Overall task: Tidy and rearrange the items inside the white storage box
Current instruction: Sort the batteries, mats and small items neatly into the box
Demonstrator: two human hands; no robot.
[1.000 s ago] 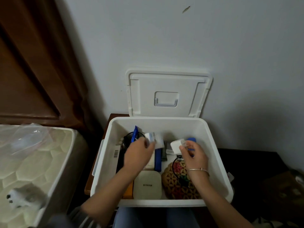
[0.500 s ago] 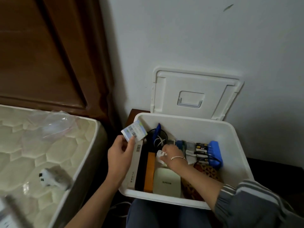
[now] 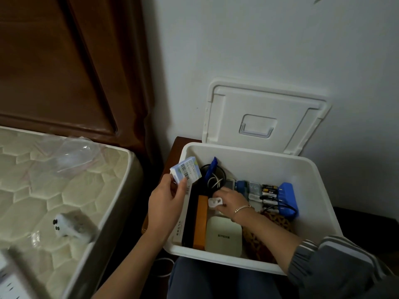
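The box point(image 3: 269, 167), lower centre-right of the frame, stands open on a dark wooden tabletop point(image 3: 176, 145), its lid point(image 3: 263, 117) propped upright against the wall point(image 3: 259, 39) behind. The contents look small, light and mostly rigid: an orange case point(image 3: 200, 221) on edge, a flat cream unit point(image 3: 223, 236), a coiled cable point(image 3: 213, 178), loose batteries point(image 3: 268, 190) likely to roll, and a blue charger point(image 3: 288, 197). The left hand point(image 3: 166, 203) pinches a barcoded carton point(image 3: 186, 172) over the box's left rim; it is thin card, probably best held by its edges. The right hand point(image 3: 231, 201), inside the box, closes on a small white plug point(image 3: 214, 201). The hands are near but apart. At left lies a quilted bed point(image 3: 54, 190) bearing a clear bag point(image 3: 75, 154) and a white toy point(image 3: 71, 227), below a brown headboard point(image 3: 54, 61).
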